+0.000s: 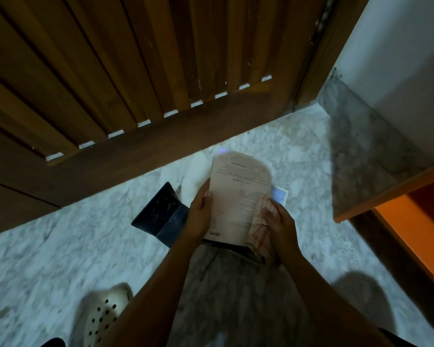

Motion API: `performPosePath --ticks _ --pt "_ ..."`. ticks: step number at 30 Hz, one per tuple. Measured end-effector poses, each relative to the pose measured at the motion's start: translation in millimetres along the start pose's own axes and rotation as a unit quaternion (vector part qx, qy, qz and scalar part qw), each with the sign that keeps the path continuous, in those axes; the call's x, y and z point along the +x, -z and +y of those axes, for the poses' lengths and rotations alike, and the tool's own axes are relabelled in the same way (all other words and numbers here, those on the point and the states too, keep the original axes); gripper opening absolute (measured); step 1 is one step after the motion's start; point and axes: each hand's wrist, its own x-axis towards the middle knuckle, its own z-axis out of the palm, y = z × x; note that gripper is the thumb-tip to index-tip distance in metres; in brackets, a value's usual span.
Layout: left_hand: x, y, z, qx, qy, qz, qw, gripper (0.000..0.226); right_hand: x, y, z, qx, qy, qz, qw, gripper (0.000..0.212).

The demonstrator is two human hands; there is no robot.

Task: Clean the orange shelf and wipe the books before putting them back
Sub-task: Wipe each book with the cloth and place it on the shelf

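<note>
A pale, beige book [238, 194] with printed text on its cover is held up above the floor in the middle of the view. My left hand [201, 214] grips its left edge. My right hand [277, 221] presses a red-and-white checked cloth [262, 236] against the book's lower right corner. A dark blue book [162, 216] lies on the marble floor just left of my left hand. A light blue book [281, 195] peeks out on the floor behind the beige one. The orange shelf [411, 221] stands at the right edge.
A slatted brown wooden door [135, 71] fills the top left, with its frame meeting a white wall [398, 58] on the right. A white perforated clog [103, 316] is on the grey marble floor [60, 259] at the lower left. My patterned clothing covers the bottom centre.
</note>
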Motion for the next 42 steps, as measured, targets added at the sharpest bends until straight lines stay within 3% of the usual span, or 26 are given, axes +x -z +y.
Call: performPosePath --ticks 3,6,10,13,17,19,23,25,27,29,30,31,34,36,38,40,41,42 --pt "-17.4 5.4 37.8 0.005 -0.044 0.018 0.999 0.032 -9.7 7.5 -41.7 0.019 0.044 0.019 0.999 0.025" --pt "-44.7 5.1 84.3 -0.012 -0.120 0.009 0.993 0.033 -29.7 25.5 -98.7 0.006 0.145 0.060 0.988 0.018" --pt "-81.8 -5.3 144.6 -0.029 -0.191 0.015 0.981 0.038 -63.2 45.1 -188.8 -0.031 0.248 0.157 0.955 0.029" --pt "-116.7 -20.9 179.8 -0.015 -0.250 -0.017 0.968 0.036 -100.0 37.8 -262.0 -0.056 0.370 0.177 0.910 0.024" --pt "-160.1 -36.4 210.9 0.002 -0.313 0.018 0.949 0.034 -149.4 44.0 -324.8 -0.158 0.517 0.205 0.816 0.018" --pt "-179.3 -36.2 221.8 -0.037 -0.321 0.003 0.946 0.032 -155.4 74.0 -332.3 -0.175 0.489 0.260 0.814 0.019" --pt "-211.1 -35.2 242.0 -0.128 -0.303 -0.032 0.944 0.029 -162.3 125.9 -320.0 -0.102 0.352 0.361 0.857 0.023" --pt "-219.7 -43.9 249.2 -0.124 -0.309 -0.027 0.942 0.029 -181.6 114.4 -319.0 -0.103 0.369 0.353 0.853 0.021" --pt "-225.6 -55.2 254.0 -0.116 -0.322 -0.007 0.939 0.032 -208.3 91.7 -317.4 -0.138 0.458 0.296 0.826 0.021" --pt "-230.5 -60.3 255.7 -0.129 -0.334 0.010 0.934 0.034 -224.9 79.1 -310.4 -0.213 0.563 0.252 0.758 0.022" --pt "-232.9 -59.9 256.3 -0.133 -0.336 0.011 0.932 0.033 -226.6 84.6 -309.4 -0.229 0.579 0.251 0.741 0.023" --pt "-235.1 -57.9 256.4 -0.138 -0.339 0.005 0.931 0.032 -223.2 96.6 -309.3 -0.221 0.564 0.270 0.748 0.023" --pt "-239.1 -52.4 256.1 -0.170 -0.320 -0.014 0.932 0.031 -206.2 138.1 -299.3 -0.142 0.401 0.368 0.827 0.024" --pt "-239.4 -55.5 258.6 -0.186 -0.318 -0.003 0.930 0.031 -206.4 136.2 -288.4 -0.136 0.343 0.394 0.842 0.024" --pt "-238.1 -61.7 261.8 -0.195 -0.325 0.018 0.925 0.032 -226.6 107.5 -277.1 -0.170 0.440 0.333 0.817 0.025" --pt "-234.9 -64.4 262.6 -0.207 -0.326 0.037 0.922 0.033 -239.3 83.2 -256.8 -0.236 0.556 0.236 0.761 0.027" --pt "-233.7 -63.0 262.0 -0.218 -0.324 0.039 0.920 0.033 -233.5 85.8 -252.3 -0.251 0.581 0.234 0.738 0.028" --pt "-232.5 -60.2 260.9 -0.227 -0.324 0.040 0.918 0.032 -226.6 95.9 -253.4 -0.243 0.567 0.241 0.749 0.027"
